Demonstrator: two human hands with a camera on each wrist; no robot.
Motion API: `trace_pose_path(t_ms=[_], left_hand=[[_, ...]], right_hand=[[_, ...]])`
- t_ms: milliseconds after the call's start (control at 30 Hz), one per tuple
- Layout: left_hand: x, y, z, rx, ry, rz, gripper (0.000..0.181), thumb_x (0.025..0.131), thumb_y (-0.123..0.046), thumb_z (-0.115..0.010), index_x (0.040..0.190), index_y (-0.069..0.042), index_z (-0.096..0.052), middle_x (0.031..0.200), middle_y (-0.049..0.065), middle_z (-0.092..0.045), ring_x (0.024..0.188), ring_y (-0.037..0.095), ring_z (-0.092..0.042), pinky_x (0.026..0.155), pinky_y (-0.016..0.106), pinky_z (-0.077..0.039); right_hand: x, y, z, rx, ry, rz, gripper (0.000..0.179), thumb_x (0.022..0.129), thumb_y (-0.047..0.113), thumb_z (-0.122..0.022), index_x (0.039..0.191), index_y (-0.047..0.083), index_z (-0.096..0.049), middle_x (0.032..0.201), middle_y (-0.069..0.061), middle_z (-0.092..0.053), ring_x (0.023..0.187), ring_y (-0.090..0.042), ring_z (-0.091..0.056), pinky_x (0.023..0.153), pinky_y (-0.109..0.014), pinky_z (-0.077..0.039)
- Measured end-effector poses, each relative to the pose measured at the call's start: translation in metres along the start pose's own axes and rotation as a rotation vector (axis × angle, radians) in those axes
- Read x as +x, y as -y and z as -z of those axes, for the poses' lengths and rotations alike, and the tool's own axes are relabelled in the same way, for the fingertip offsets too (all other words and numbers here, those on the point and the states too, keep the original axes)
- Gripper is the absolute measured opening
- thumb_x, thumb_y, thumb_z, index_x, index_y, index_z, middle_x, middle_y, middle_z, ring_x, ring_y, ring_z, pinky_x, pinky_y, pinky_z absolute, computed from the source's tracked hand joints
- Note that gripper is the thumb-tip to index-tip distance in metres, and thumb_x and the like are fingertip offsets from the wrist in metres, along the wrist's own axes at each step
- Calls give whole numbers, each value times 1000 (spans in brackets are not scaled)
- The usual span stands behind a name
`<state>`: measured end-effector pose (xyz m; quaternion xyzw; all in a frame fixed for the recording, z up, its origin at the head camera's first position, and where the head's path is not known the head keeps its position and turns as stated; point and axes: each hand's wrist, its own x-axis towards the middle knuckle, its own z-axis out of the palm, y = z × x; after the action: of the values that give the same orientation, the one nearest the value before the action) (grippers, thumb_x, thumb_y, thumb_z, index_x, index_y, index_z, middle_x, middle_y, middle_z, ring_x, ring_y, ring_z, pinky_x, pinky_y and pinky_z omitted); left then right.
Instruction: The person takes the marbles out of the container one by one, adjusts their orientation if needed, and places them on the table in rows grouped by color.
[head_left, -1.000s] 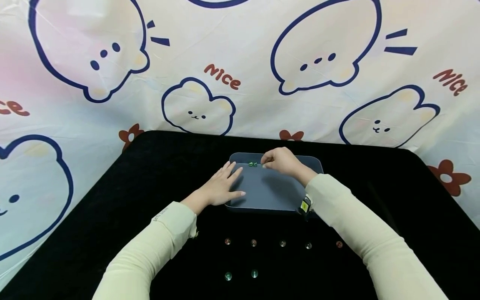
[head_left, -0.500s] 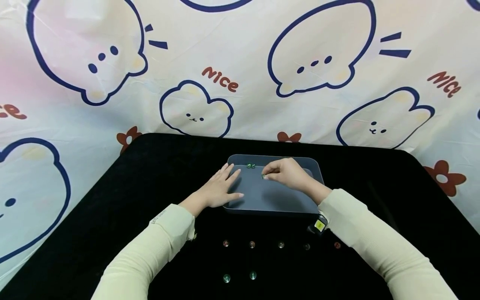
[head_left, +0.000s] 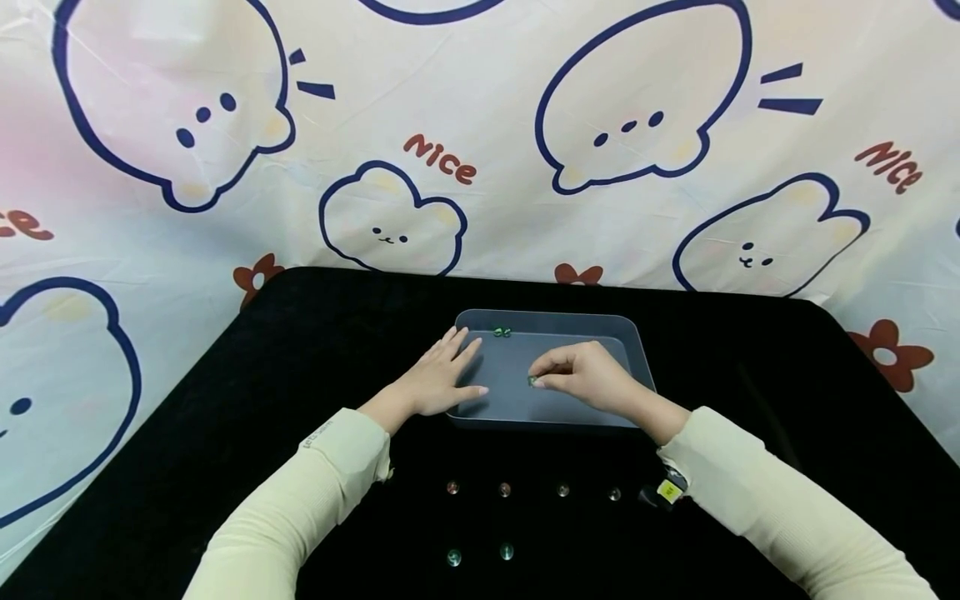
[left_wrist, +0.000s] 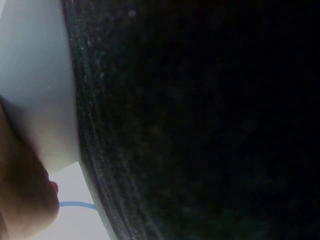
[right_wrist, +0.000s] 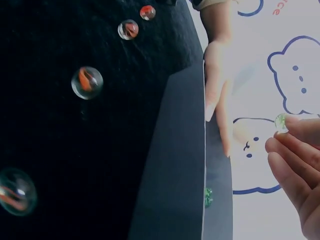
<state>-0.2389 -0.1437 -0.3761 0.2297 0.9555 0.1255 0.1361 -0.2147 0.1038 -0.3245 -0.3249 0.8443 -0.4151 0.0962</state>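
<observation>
A shallow grey tray (head_left: 510, 402) lies on the black cloth. My left hand (head_left: 431, 379) rests on its left edge with the fingers spread straight; the left wrist view shows only part of that hand (left_wrist: 25, 195). Between the thumb and fingertips of my right hand (head_left: 588, 379) a clear glass marble with green in it (right_wrist: 281, 123) is pinched, over the tray in the head view. Small green marbles (head_left: 502, 332) sit together inside the tray at its far left. The right wrist view has them as a green cluster (right_wrist: 208, 197) behind the tray wall.
In front of the tray, clear marbles with orange-red inside (head_left: 505, 490) lie in a row on the cloth (head_left: 337, 333). Two green marbles (head_left: 453, 557) (head_left: 507, 552) are nearer to me. A printed curtain (head_left: 510, 225) hangs behind the table.
My right hand has come from the tray's far wall toward me and a little to the right, still pinching the marble. The left hand keeps its place on the tray.
</observation>
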Motion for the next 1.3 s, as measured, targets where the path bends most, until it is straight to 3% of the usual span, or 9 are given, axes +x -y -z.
trace_pose_path(t_ms=[400,1100,1300], left_hand=[[-1,-1,1,4,-15,-30,76,84,-57,-36,140,-16,-5,144,9,6,128,20,13,102,38,1],[-1,0,-1,19,-22,-33,76,84,-57,-36,140,-15,-7,144,10,4,128,21,11,102,41,-2],[0,0,-1,16,-26,-33,76,84,-57,-36,140,-15,-7,144,10,5,128,21,12,102,40,-1]], right_hand=[[-24,6,-7,97,3,13,14,79,11,-62,90,4,-67,88,-5,-64,80,-11,-60,67,-24,-48],[-68,7,-25,146,85,-12,20,79,21,-62,91,5,-66,87,2,-65,79,-9,-60,66,-25,-48],[-75,7,-29,159,114,-11,19,79,21,-62,90,7,-67,87,3,-65,71,-8,-58,59,-24,-47]])
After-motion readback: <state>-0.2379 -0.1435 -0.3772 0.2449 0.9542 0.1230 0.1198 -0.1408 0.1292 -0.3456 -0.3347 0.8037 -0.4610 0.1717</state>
